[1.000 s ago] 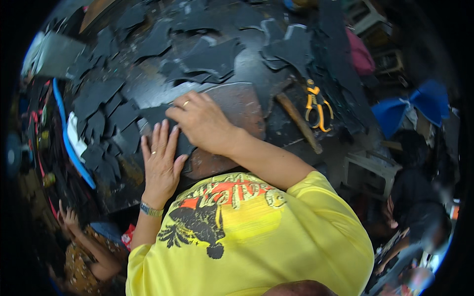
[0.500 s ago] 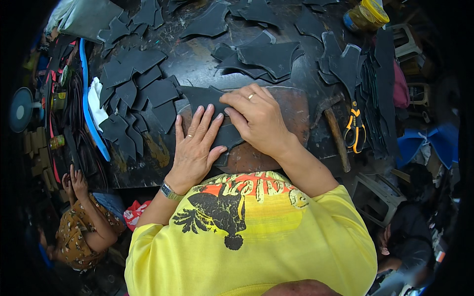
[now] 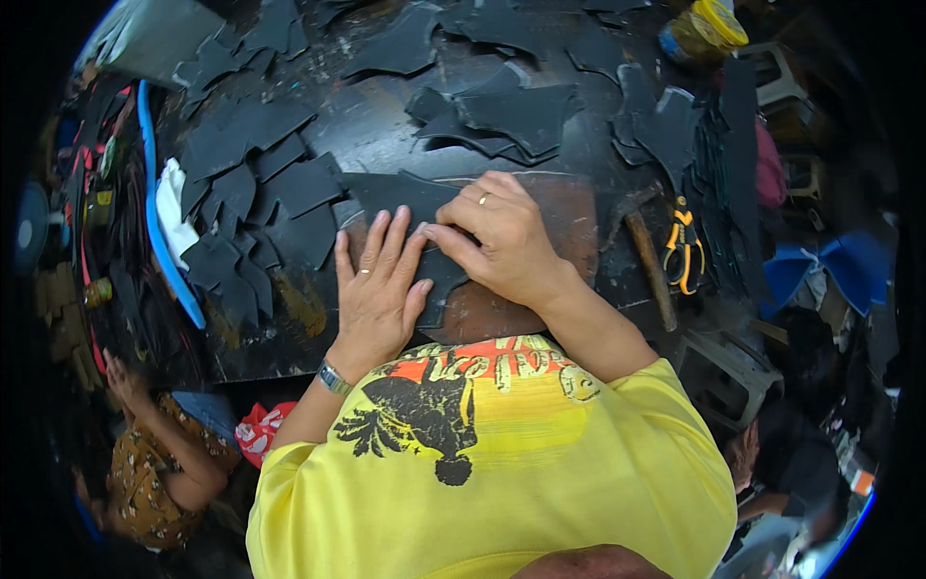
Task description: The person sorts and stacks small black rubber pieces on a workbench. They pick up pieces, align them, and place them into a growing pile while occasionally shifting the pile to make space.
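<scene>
My left hand (image 3: 378, 289) lies flat, its fingers spread over a black leather-like piece (image 3: 391, 188). This piece rests on a worn brown board (image 3: 571, 217) near the front of the table. My right hand (image 3: 506, 236) is curled, with its thumb tip against the piece beside my left index fingertip. Its bent fingers pinch at the piece's edge; the exact grip is partly hidden under them. Part of the black material shows below, between the two hands.
Cut black pieces (image 3: 251, 135) pile up at left, with another stack (image 3: 521, 116) beyond the board. A hammer (image 3: 651, 270) and orange-handled scissors (image 3: 685, 251) lie at right. A yellow-lidded jar (image 3: 709, 34) stands far right. Another person (image 3: 159, 463) is at lower left.
My right thumb has come slightly down and left, closer to my left index fingertip. My left hand stays flat on the piece. The whole view has shifted slightly.
</scene>
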Demonstrator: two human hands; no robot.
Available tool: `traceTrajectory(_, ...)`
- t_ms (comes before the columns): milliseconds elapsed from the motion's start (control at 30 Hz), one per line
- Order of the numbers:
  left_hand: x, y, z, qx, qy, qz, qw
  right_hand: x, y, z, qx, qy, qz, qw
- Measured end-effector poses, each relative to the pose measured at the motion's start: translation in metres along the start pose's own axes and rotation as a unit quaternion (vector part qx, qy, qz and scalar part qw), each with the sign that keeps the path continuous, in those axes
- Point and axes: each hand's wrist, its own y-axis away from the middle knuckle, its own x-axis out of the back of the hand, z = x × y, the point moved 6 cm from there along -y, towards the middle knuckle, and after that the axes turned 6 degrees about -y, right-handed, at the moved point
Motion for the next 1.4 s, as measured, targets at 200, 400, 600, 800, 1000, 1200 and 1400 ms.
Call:
traceTrajectory(200, 0.001, -0.004, -0.002, 0.018, -0.004, 0.013, 1.000, 0.008, -0.001, -0.001, 0.010, -0.001, 0.047, 0.999)
traceTrajectory(400, 0.001, -0.004, -0.002, 0.019, -0.004, 0.006, 1.000, 0.002, 0.000, 0.000, 0.004, -0.004, 0.024, 1.000)
traceTrajectory(600, 0.005, -0.006, -0.001, 0.013, -0.004, 0.008, 1.000, 0.001, -0.001, -0.001, 0.011, 0.003, 0.010, 1.000)
traceTrajectory(800, 0.005, -0.006, -0.003, 0.007, 0.026, 0.027, 0.999, 0.007, -0.002, 0.002, -0.031, -0.008, 0.031, 0.999)
traceTrajectory(1000, 0.004, 0.000, -0.005, -0.009, 0.092, 0.080, 0.992, 0.016, -0.003, 0.010, -0.104, -0.052, 0.089, 0.989)
traceTrajectory(1200, 0.001, -0.002, -0.001, -0.048, 0.113, 0.118, 0.985, 0.011, -0.006, 0.005, -0.087, 0.008, 0.058, 0.995)
traceTrajectory(1400, -0.011, -0.012, 0.017, -0.100, 0.114, 0.116, 0.982, 0.008, 0.004, 0.003, -0.131, 0.115, -0.093, 0.980)
